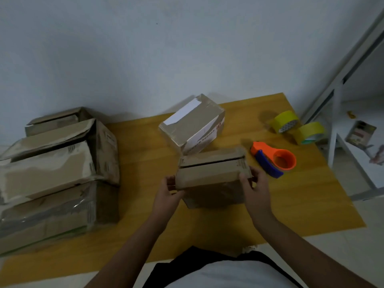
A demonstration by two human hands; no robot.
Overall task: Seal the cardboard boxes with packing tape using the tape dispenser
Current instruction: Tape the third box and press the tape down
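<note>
A small brown cardboard box point(212, 175) stands in the middle of the yellow-brown mat point(145, 154), its top flaps folded down with a dark seam between them. My left hand point(169, 191) grips its left end and my right hand point(252, 183) grips its right end. An orange and blue tape dispenser point(274, 161) lies on the mat just right of the box, apart from both hands. Behind the box sits a taped box point(193, 123) with a white label.
Two yellowish tape rolls point(285, 121) point(311, 133) lie at the mat's far right corner. Larger worn cardboard boxes point(56, 167) are stacked on the left. A white metal frame point(336, 113) and papers stand to the right.
</note>
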